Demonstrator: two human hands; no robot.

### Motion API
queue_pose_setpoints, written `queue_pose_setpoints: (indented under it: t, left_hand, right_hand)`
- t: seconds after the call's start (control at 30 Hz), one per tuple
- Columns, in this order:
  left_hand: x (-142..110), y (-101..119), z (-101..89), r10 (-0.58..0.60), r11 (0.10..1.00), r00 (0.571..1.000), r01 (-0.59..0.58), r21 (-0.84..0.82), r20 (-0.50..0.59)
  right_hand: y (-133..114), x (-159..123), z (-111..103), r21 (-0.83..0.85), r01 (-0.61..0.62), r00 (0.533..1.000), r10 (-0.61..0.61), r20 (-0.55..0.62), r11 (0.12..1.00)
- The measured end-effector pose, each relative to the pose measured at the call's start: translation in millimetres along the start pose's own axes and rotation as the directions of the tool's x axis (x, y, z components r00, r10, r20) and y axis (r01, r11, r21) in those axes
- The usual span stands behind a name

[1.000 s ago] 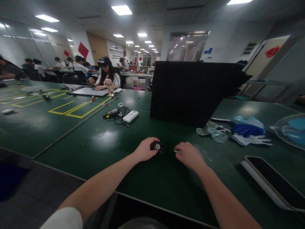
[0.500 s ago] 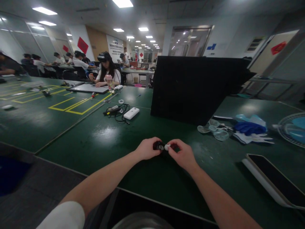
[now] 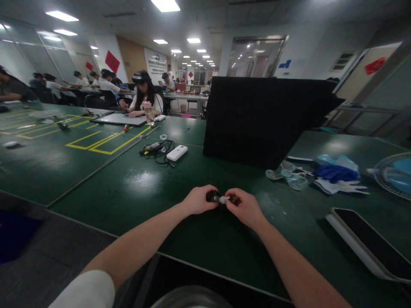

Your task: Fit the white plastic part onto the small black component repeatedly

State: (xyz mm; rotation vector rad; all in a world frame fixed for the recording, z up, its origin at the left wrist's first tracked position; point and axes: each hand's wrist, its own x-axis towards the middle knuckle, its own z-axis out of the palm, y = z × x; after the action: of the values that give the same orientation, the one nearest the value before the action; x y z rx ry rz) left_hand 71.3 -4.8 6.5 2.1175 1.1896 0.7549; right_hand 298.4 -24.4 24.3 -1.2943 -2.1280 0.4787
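Observation:
My left hand [image 3: 202, 200] is closed around a small black object with a round metallic part [image 3: 215, 198] facing right; most of it is hidden in the fingers. My right hand [image 3: 242, 206] pinches a small white piece [image 3: 222, 199] with a rounded end. That white end sits right against the face of the black object, and I cannot tell whether the two touch. Both hands are just above the green table [image 3: 180, 235], close to its front edge.
A large black panel [image 3: 253, 119] stands beyond my hands. Left of it lie a white power bank [image 3: 177, 152] and black cables [image 3: 157, 148]. To the right are clear plastic cups [image 3: 297, 179], blue and white gloves [image 3: 337, 173] and a phone-like slab [image 3: 369, 239]. Another person [image 3: 146, 96] sits across.
My right hand has brought the white piece slightly left, closer to the black object. The left hand has stayed nearly still.

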Motion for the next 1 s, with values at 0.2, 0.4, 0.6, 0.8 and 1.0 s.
queue_pose_setpoints:
  t: [0.2,0.4,0.6,0.8,1.0]
  left_hand:
    - [0,2,-0.8,-0.020,1.000,1.000,0.020,-0.010,0.023]
    - [0,1,-1.3,-0.016,1.000,0.999,0.016,-0.014,0.029]
    - [-1,6,-2.9,-0.057,0.998,0.996,0.058,-0.011,0.061]
    - [-5,0,-25.9,-0.092,0.978,0.996,0.092,0.186,-0.007]
    - [-33,-53,-95.6,-0.296,0.773,0.924,0.381,0.507,-0.242]
  right_hand:
    - [1,0,-5,-0.060,-0.017,0.999,0.019,0.031,0.998]
    - [3,0,-7,-0.113,-0.097,0.995,0.100,0.021,0.989]
    - [13,-1,-13,-0.035,-0.238,0.967,0.233,-0.099,0.971]
    - [9,-1,-14,-0.004,-0.315,0.948,0.314,-0.053,0.949]
    - [4,-3,-15,0.005,-0.315,0.949,0.315,-0.022,0.949]
